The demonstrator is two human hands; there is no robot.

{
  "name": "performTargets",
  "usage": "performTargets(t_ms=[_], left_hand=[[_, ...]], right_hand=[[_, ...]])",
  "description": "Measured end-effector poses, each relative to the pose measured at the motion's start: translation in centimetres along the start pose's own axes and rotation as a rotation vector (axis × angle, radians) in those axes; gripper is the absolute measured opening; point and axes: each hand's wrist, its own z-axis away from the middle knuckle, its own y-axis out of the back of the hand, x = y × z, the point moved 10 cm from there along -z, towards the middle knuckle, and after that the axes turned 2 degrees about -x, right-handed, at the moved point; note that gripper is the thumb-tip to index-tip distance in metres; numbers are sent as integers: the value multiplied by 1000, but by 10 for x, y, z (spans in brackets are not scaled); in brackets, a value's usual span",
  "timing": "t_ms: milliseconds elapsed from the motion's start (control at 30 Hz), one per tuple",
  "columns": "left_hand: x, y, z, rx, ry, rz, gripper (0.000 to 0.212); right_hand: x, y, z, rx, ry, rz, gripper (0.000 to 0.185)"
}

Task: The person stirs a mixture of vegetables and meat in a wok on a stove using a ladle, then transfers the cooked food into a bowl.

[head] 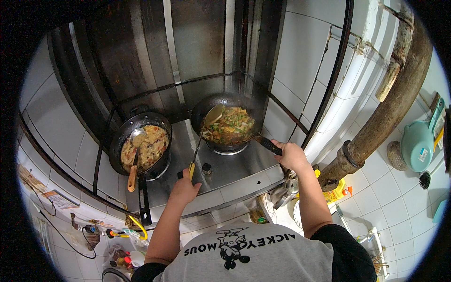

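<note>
My right hand (292, 155) grips the black handle of a wok (201, 104) on the right burner. Chopped green and yellowish food (236, 123) lies in this wok, with faint steam above it. My left hand (185, 189) is near the stove's front edge. It is at a yellow and black handle of a spatula (212, 114), whose broad metal head rests over the food. At the left, a second dark wok (116, 157) holds a thick soupy dish (149, 146). A metal ladle (137, 136) with a wooden handle leans in it.
A small black knob (207, 168) is on the steel stovetop (225, 172) between the woks. Dark metal bars (287, 112) frame the stove. A thick pipe (380, 109) runs down the right wall. Below it are a metal pot (284, 193) and a yellow bottle (334, 192).
</note>
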Motion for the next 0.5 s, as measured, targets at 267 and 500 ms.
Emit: performTargets(t_ms=[267,500], left_hand=[[2,1,1,23,-31,9,71],[2,1,1,21,-25,13,68]], right_hand=[[0,1,0,10,11,2,57],[-1,2,1,7,4,-2,58]])
